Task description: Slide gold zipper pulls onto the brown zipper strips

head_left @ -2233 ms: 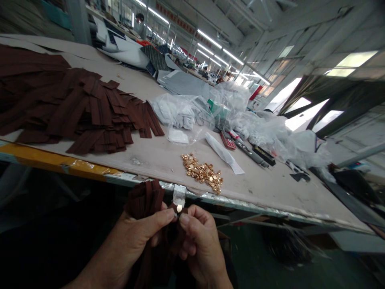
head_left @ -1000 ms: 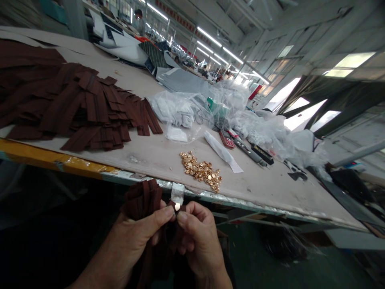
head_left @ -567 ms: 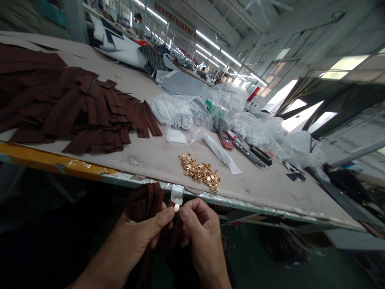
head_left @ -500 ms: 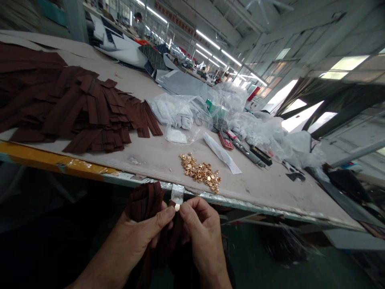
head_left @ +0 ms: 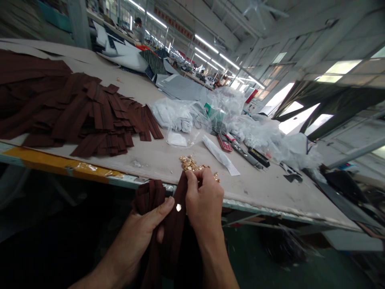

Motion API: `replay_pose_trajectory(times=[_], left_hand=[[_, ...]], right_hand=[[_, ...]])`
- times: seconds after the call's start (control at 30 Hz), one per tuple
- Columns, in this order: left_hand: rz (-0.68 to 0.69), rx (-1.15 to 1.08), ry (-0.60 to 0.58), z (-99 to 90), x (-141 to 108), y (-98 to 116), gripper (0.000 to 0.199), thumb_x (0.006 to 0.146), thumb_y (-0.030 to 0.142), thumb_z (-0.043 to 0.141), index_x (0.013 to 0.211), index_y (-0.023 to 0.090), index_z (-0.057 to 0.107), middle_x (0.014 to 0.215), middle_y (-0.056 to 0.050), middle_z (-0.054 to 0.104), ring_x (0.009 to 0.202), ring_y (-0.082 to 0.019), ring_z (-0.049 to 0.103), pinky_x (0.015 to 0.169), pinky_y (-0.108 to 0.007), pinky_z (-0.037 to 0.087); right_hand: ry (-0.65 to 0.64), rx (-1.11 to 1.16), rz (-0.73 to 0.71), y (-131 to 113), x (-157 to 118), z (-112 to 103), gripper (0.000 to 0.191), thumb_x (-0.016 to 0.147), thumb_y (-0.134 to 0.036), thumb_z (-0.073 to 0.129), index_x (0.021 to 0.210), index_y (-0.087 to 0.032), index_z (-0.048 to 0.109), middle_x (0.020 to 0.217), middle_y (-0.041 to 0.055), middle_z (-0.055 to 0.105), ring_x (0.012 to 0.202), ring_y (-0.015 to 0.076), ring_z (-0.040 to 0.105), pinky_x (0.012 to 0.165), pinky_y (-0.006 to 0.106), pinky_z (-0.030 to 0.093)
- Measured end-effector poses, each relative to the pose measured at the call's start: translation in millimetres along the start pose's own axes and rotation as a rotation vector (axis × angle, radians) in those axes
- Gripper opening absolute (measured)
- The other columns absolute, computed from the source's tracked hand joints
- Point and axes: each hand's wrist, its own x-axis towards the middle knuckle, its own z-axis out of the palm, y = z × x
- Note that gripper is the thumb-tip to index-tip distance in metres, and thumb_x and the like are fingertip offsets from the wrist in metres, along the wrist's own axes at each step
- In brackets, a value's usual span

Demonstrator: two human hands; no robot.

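My left hand (head_left: 147,222) is closed round a folded bundle of brown zipper strips (head_left: 149,193), whose lower ends hang down in front of me. My right hand (head_left: 204,190) is closed, pinching the upper end of one brown zipper strip (head_left: 177,228) and stretching it upward at the table edge. On that strip, just right of my left thumb, shines a small gold slider (head_left: 178,207). Behind my right fingers lies a heap of gold sliders (head_left: 189,162) on the table, partly hidden by the hand.
A big pile of brown zipper strips (head_left: 87,108) covers the table's left side. Plastic bags of white material (head_left: 177,114), a white paper strip (head_left: 221,155), a red calculator-like item (head_left: 224,143) and a grey tool (head_left: 246,154) lie farther back. The table edge (head_left: 255,208) runs before me.
My right hand has moved up from beside my left thumb, drawing the strip's end toward the gold heap. The gold slider now shows uncovered on the strip. My left hand keeps its bundle.
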Motion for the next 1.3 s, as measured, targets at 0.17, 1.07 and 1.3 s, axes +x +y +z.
replay_pose_trajectory(times=[0.17,1.07,1.3], left_hand=[[-0.041,0.026,-0.033,4.2,-3.1,4.8,0.026,0.061,0.038,0.082,0.07,0.02,0.065,0.041,0.007,0.052,0.036,-0.011,0.046,0.038,-0.02,0.034],[-0.075,0.001,-0.226,-28.0,2.5,-9.5,0.025,0.07,0.038,0.075,0.062,0.016,0.065,0.041,0.005,0.05,0.035,-0.006,0.035,0.041,-0.02,0.03],[-0.155,-0.095,-0.249,-25.6,-1.0,-12.0,0.035,0.073,0.047,0.073,0.062,0.013,0.069,0.039,0.006,0.04,0.041,-0.006,0.031,0.044,-0.018,0.028]], right_hand=[[-0.222,0.348,0.03,-2.4,-3.8,-3.8,0.014,0.087,-0.022,0.058,0.098,-0.019,0.065,0.08,0.001,0.071,0.072,0.0164,0.064,0.068,0.026,0.045],[-0.19,-0.426,-0.112,1.6,15.6,4.4,0.017,0.087,-0.029,0.06,0.074,-0.019,0.064,0.067,0.0063,0.069,0.064,0.0221,0.06,0.059,0.03,0.033],[-0.357,0.012,-0.127,7.6,-23.7,-28.9,0.019,0.089,-0.027,0.056,0.078,-0.02,0.069,0.057,-0.0019,0.057,0.052,0.0136,0.05,0.05,0.025,0.034]])
